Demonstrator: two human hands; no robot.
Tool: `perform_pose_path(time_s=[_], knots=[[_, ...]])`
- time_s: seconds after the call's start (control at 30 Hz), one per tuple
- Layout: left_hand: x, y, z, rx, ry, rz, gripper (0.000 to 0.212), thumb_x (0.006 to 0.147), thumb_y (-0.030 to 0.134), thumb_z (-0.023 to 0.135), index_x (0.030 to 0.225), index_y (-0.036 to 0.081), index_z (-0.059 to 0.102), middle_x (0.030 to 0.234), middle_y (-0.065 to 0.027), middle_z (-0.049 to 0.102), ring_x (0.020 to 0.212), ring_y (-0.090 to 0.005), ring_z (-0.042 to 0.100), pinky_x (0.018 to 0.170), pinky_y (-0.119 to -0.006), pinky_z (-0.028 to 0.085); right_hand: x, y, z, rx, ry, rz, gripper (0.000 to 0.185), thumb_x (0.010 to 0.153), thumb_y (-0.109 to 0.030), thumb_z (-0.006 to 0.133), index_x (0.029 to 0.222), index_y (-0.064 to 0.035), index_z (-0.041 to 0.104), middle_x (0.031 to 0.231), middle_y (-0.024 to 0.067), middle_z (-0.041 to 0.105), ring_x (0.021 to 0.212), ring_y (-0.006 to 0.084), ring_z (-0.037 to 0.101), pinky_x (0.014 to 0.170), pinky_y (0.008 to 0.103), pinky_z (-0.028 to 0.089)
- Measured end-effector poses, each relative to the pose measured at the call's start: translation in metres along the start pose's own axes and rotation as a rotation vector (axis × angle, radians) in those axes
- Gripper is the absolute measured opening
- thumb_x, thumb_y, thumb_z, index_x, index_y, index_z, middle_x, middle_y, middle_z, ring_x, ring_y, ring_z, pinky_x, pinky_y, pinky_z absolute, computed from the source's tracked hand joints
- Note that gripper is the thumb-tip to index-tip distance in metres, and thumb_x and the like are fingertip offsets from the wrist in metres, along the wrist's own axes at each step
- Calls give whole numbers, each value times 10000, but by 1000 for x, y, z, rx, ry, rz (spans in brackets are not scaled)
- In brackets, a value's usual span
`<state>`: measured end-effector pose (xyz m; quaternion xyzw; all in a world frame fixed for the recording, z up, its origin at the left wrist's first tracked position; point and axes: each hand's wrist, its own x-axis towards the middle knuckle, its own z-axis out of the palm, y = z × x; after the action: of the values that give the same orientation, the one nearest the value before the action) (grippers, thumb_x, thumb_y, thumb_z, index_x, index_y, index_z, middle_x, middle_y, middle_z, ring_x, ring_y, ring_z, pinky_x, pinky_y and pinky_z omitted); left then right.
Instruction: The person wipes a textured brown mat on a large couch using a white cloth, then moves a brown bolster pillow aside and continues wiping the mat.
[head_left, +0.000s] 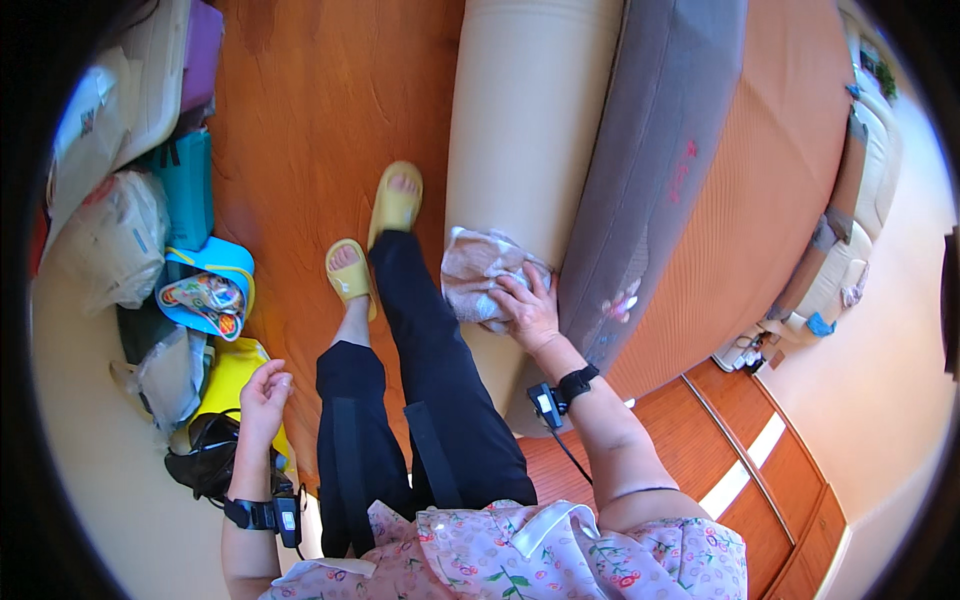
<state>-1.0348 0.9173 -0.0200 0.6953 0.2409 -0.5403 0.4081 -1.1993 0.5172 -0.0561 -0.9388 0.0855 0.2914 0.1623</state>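
A pale, checked cloth (484, 279) lies bunched on the cream padded side (532, 112) of a bed or sofa. My right hand (529, 304) presses on the cloth's right part, fingers spread, beside the grey padded edge (660, 150). Off to the left, my left hand (268, 390) hangs in the air with loosely curled fingers and holds nothing. Each forearm wears a black strap with a small device.
Along the left wall stand a blue bucket (247, 266), a teal box (191, 187), plastic bags (120, 232), a yellow bag (232, 371) and a white bin (169, 90). My slippered feet are on the wooden floor (315, 112).
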Motion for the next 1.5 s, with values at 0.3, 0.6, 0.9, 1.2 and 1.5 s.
perform_pose_path(time_s=[0.3,0.6,0.9,1.2,1.5], knots=[[48,128,1,62,82,101,268,814,42,556,1077,6,524,840,-25,561,724,-73,535,673,-209,464,402,89,-259,-528,665,-54,317,786,-257,495,1084,-159,537,1109,96,484,1083,310,408,857,420,375],[126,343,141,366,7,691,367,753,100,598,1111,60,525,994,-128,577,923,-252,568,798,-274,448,364,83,-249,-298,483,-148,493,610,-292,619,1074,-144,545,1164,59,451,1172,342,329,814,635,315],[190,422,250,-606,-372,-321,554,892,312,457,1352,121,213,1315,-73,353,1203,-214,352,927,-411,339,345,101,-249,-177,103,-494,217,638,-229,556,823,-151,637,944,-34,574,1060,225,462,871,524,331],[273,608,126,-341,-165,348,392,869,211,499,1214,42,416,965,-71,583,759,-90,554,617,-193,445,650,129,-514,-449,438,26,426,684,-416,599,1056,-210,561,1193,71,460,1142,291,363,955,431,287],[275,639,121,-333,-136,37,320,864,178,516,1153,51,468,851,-46,596,642,-75,544,524,-185,433,562,125,-398,-563,204,-415,378,698,-282,523,1045,-143,581,1193,48,433,1199,324,283,819,665,266]])
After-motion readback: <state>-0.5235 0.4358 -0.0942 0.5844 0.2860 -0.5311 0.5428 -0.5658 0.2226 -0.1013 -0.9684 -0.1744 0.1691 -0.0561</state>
